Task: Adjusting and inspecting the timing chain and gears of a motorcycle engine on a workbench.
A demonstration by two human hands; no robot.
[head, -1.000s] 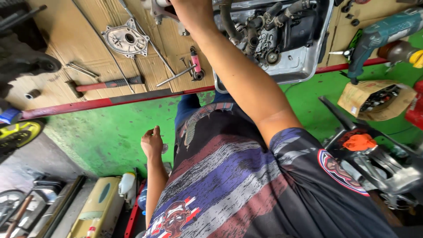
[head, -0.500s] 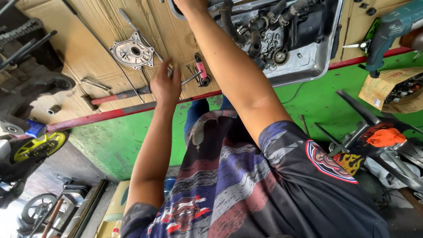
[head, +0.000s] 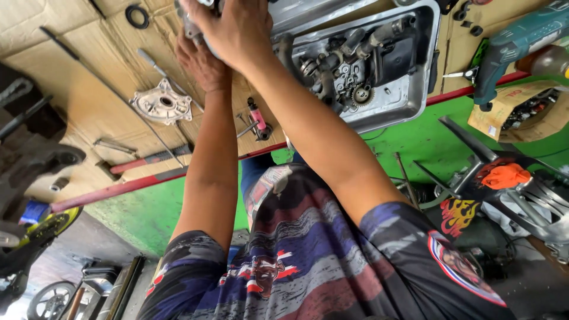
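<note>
Both of our hands are up at the top edge of the view, wrapped around a grey metal engine part (head: pixel 198 26) of which only a sliver shows between the fingers. The right hand (head: pixel 237 29) lies over it with the fingers curled down in a grip, and the left hand (head: pixel 201 62) cups it from beneath, also closed on it; the two hands touch each other around the piece, which sits over the cardboard-covered surface (head: pixel 71 71) just beside the engine case. That engine case (head: pixel 367 65), a silver open housing with gears and black fittings inside, lies immediately next to the right forearm, which crosses its near edge. Beside the left forearm a small pink-handled tool (head: pixel 259 120) rests on the cardboard, and a little farther out lies a round grey cover plate (head: pixel 161 105) with a hole in its middle. A long thin rod (head: pixel 106 89) runs slantwise past that plate, and a black rubber ring (head: pixel 137 16) sits near the top. A red-handled tool (head: pixel 151 159) lies close to the red edge of the surface. Well apart, at the far corner, we see a green power drill (head: pixel 521 41) above a cardboard box (head: pixel 521 112) of dark parts, and an orange rag (head: pixel 504 176) on machinery below it.
</note>
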